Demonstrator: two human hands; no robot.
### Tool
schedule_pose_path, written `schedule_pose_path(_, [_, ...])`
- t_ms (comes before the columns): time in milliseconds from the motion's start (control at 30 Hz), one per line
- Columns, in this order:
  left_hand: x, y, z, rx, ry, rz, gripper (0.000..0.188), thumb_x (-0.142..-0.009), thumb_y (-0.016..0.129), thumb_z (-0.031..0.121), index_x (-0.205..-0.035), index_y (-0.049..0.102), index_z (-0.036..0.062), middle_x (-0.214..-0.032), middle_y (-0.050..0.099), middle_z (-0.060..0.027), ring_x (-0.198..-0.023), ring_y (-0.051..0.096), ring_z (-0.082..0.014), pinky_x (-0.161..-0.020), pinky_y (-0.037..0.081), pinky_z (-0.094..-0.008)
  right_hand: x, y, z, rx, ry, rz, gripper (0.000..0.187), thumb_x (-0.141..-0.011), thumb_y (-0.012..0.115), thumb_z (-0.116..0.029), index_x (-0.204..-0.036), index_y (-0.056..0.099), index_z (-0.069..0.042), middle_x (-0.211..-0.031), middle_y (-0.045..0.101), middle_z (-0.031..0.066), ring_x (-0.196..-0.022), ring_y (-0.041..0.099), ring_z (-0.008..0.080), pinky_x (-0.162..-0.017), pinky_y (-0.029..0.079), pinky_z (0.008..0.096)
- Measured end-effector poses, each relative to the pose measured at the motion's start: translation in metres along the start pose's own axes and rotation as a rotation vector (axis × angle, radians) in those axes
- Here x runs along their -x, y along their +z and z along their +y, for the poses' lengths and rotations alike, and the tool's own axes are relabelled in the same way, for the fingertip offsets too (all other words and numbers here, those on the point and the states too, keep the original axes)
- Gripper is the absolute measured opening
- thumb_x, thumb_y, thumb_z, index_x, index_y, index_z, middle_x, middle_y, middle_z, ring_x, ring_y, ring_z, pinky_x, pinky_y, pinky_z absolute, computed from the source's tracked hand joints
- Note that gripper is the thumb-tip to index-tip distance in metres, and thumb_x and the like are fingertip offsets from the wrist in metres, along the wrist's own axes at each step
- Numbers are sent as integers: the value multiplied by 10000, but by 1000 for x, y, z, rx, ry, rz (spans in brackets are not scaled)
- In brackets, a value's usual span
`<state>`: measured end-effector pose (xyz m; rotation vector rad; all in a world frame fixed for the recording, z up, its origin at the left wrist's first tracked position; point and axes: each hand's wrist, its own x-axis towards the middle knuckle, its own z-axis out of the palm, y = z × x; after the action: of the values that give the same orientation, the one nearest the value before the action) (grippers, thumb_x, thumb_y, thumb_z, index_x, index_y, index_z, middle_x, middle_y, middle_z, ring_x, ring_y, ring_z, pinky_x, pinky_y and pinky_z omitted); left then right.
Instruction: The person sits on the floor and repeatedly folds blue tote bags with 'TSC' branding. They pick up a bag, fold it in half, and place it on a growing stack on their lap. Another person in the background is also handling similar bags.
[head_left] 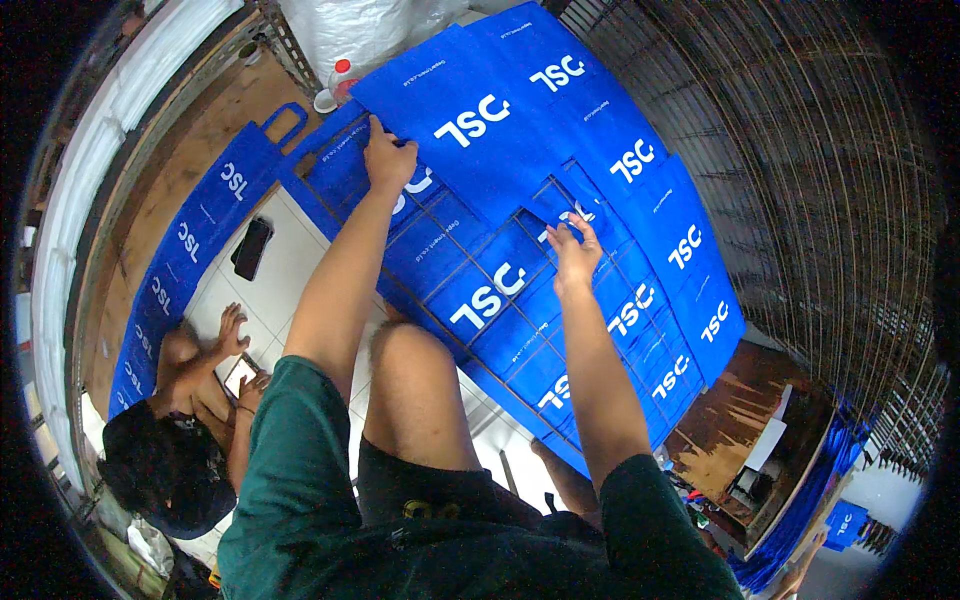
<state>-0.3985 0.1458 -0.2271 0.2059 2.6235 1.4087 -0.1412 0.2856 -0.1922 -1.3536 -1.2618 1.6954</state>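
Observation:
Flat blue fabric bags with white print [470, 120] lie overlapping in front of me, on a rack of thin wire grid [450, 235]. My left hand [392, 162] is closed at the left edge of the uppermost bag, its fingertips pinching the cloth. Near that bag's lower right corner, beside a handle strap, my right hand [577, 255] has its thumb and fingers drawn together on the cloth. The fingertips partly cover what they grip. Below the hands, bare grid wires cross over another blue bag [490, 300].
On the left, a person [170, 460] sits holding a phone [241, 376]; a dark phone [252, 248] lies on white tiles. More blue bags [185, 235] form a strip there. Stacked wire racks [800, 170] rise at right above a worn wooden board [735, 410]. A red-capped bottle [342, 75] stands behind.

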Motion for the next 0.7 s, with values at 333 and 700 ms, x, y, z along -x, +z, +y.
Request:
schedule_pose_path(333, [-12,17,-14,24,-16,-52,797,-628,667,151,-1306,305,-64,-935,633,-152,-900,596,-319,-845,445,-378,0,-9,8,19,-5,-27,226,-811,535,39,-1036,542,17,-895,569,147,-715,626,215,-637,540,293])
schedule_pose_path(700, [-9,21,-12,-44,5,-43,789,-639,680,157,-1307,314,-48,-949,632,-153,-938,585,-322,-860,438,-386,-2,-18,10,80,-6,9,214,-819,538,27,-1033,538,15,-897,590,145,-737,644,213,-618,528,265])
